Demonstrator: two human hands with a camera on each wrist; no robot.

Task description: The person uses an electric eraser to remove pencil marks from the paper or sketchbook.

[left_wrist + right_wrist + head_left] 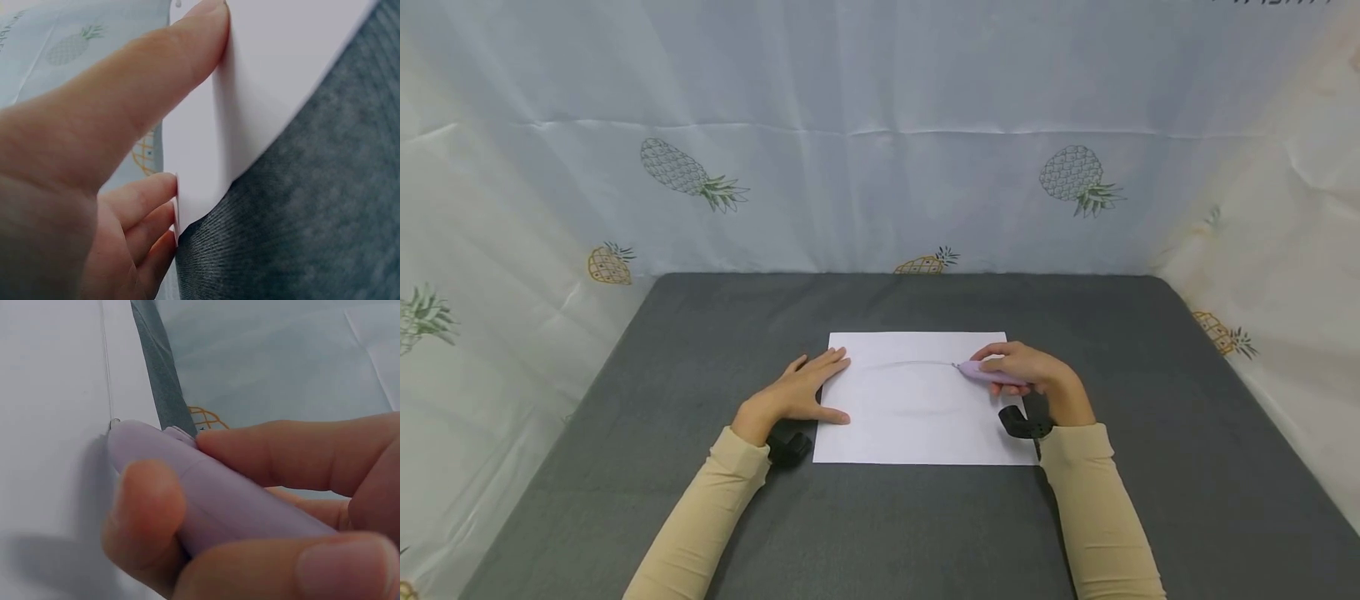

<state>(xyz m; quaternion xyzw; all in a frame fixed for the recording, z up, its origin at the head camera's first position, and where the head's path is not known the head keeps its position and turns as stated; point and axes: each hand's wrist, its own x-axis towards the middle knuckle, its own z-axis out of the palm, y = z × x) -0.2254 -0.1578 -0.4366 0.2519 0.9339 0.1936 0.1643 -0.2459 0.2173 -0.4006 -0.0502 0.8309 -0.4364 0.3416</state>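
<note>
A white sheet of paper (910, 425) lies on the grey tabletop. My left hand (797, 392) rests at its left edge with fingers spread. In the left wrist view the thumb (169, 62) presses on the paper, which bulges up along that edge. My right hand (1030, 371) grips a lavender utility knife (988, 374) over the sheet's upper right. In the right wrist view the index finger is at the knife's slider (178, 434), and the small metal tip (114, 424) meets the paper. From the tip a thin slit-like line (902, 363) runs leftward across the sheet.
The grey tabletop (910, 533) extends around the sheet on every side. Behind it and at both sides hangs a pale curtain (865, 192) printed with pineapples. Black straps (1022, 422) sit at both wrists, the right one overlapping the paper in the head view.
</note>
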